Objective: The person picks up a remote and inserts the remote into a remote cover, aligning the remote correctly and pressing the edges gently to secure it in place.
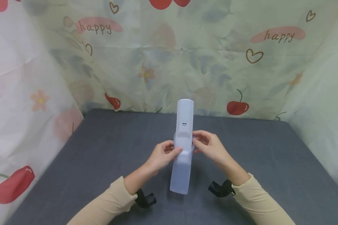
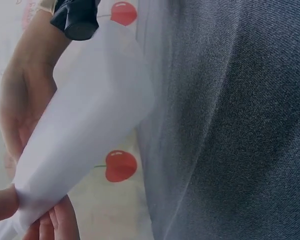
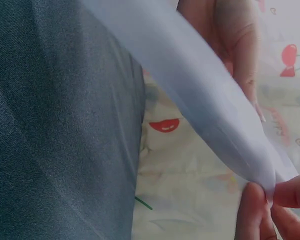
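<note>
Between left fingers [image 1: 175, 152] and right fingers [image 1: 203, 134], a white device [image 1: 184, 142] is held.

It's a little cloth-walled booth we're in, a makeshift set-up by the look of it! Dark woven fabric [image 2: 240, 125] covers the counter [image 1: 115, 134], and right behind the counter hangs a pale backdrop [image 1: 183, 65], printed with cherries [image 1: 238, 108], flowers [image 1: 147, 74] and the word "happy" [image 1: 279, 36]. A matching sheet [image 1: 14, 75] hangs left of the counter, another sheet [image 1: 326, 109] right of it. Home or studio beyond? Can't tell.
</note>
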Demonstrator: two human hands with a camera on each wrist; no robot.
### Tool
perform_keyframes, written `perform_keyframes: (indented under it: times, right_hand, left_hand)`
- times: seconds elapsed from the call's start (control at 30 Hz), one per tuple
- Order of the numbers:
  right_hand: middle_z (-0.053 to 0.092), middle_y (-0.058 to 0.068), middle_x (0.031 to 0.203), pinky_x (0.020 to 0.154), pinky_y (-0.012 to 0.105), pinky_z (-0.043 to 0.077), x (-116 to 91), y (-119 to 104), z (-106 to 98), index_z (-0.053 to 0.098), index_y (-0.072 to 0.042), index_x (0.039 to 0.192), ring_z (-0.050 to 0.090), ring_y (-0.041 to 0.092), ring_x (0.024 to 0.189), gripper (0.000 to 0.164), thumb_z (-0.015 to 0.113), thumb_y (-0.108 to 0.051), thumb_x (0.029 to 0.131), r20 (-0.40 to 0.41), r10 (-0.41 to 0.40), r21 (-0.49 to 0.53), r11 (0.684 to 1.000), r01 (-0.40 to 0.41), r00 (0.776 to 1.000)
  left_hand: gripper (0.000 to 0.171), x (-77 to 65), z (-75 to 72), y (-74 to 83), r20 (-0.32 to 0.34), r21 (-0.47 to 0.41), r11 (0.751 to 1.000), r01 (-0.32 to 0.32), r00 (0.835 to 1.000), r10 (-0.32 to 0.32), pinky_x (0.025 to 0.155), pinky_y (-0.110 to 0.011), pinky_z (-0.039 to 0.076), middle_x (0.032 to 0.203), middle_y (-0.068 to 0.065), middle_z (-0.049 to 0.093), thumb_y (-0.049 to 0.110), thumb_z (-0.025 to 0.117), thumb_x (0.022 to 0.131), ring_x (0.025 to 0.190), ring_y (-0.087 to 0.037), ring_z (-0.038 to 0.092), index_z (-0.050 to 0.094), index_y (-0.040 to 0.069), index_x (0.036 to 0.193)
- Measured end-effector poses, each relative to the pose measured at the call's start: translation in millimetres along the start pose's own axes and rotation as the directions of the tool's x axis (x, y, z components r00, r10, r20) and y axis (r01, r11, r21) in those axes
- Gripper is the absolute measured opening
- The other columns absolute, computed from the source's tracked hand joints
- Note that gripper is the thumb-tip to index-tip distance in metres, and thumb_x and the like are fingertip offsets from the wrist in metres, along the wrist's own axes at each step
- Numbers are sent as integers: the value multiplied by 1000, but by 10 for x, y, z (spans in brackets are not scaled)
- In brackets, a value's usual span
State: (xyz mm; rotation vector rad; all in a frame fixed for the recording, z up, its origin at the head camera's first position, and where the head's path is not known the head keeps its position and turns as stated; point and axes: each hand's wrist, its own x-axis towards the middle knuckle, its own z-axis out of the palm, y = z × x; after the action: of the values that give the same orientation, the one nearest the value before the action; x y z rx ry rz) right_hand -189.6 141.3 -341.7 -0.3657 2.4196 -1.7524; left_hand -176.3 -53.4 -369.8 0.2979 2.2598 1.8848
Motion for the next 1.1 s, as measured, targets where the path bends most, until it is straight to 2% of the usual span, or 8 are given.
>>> perform_keyframes:
  times: [0.13, 0.27, 0.43, 0.5, 0.63, 0.83, 0.93, 1.1]
  right_hand:
    - [64, 8, 88, 65, 26, 54, -7, -18, -1, 50, 5, 116, 60, 5, 69, 28, 56, -3, 90, -74, -3, 23, 1000, 5, 997]
    - [61, -4, 76, 65, 24, 53, -7, -43, -4, 44, 2, 108, 59, 6, 65, 24, 57, -3, 89, -128, 6, 85, 996, 5, 992]
    - [62, -10, 78, 68, 22, 53, -13, -56, -10, 43, 2, 111, 60, 4, 68, 26, 57, -6, 90, -120, 12, 119, 993, 2, 993]
    - [64, -9, 82, 71, 23, 54, -19, -45, -21, 43, 2, 115, 61, 5, 72, 30, 57, -9, 91, -95, 20, 123, 992, -8, 995]
    - [66, -4, 90, 75, 26, 54, -37, -7, -56, 45, 2, 122, 64, 11, 80, 36, 56, -17, 93, -36, 49, 99, 994, -45, 998]
    - [66, 13, 96, 77, 32, 55, -77, 35, -55, 54, 7, 115, 63, 13, 80, 38, 60, -23, 92, 66, 61, 5, 998, -61, 996]
    - [65, 15, 94, 75, 30, 55, -91, 41, -27, 56, 9, 110, 62, 9, 76, 35, 61, -20, 91, 56, 34, -6, 999, -34, 998]
    - [64, 11, 84, 70, 25, 55, -95, 38, 28, 58, 10, 102, 60, 6, 69, 25, 62, -12, 90, -22, -10, -7, 1000, 10, 1000]
  left_hand:
    - [27, -22, 3, 24, 19, 10, 999, -30, 999, 30, 70, -33, 53, 96, -22, 66, 16, 60, 91, 70, -4, 57, 58, -6, 106]
    - [24, -50, 4, 80, 13, 6, 999, -53, 998, 53, 69, -34, 53, 92, -20, 65, 15, 60, 91, 67, -3, 56, 57, -5, 104]
    - [24, -64, -3, 127, -4, 8, 997, -72, 997, 72, 66, -30, 51, 91, -19, 63, 15, 60, 91, 66, -4, 55, 57, -4, 105]
    - [24, -65, -9, 129, -17, 8, 998, -70, 997, 70, 65, -26, 49, 92, -19, 63, 15, 60, 91, 66, -5, 55, 57, -4, 105]
    - [24, -64, -22, 108, -46, -2, 999, -53, 998, 53, 67, -27, 50, 94, -18, 63, 15, 61, 90, 69, -6, 57, 59, -2, 107]
    - [24, -50, -27, 75, -78, -12, 999, -51, 996, 50, 66, -25, 48, 94, -17, 63, 16, 61, 90, 71, -8, 57, 60, 0, 108]
    - [23, -44, -16, 67, -89, -5, 998, -67, 994, 66, 65, -25, 47, 92, -17, 63, 15, 61, 90, 69, -8, 56, 60, 0, 108]
    - [23, -42, 7, 67, -91, 4, 997, -83, 992, 83, 63, -23, 46, 88, -18, 62, 14, 59, 91, 66, -6, 54, 61, -2, 107]
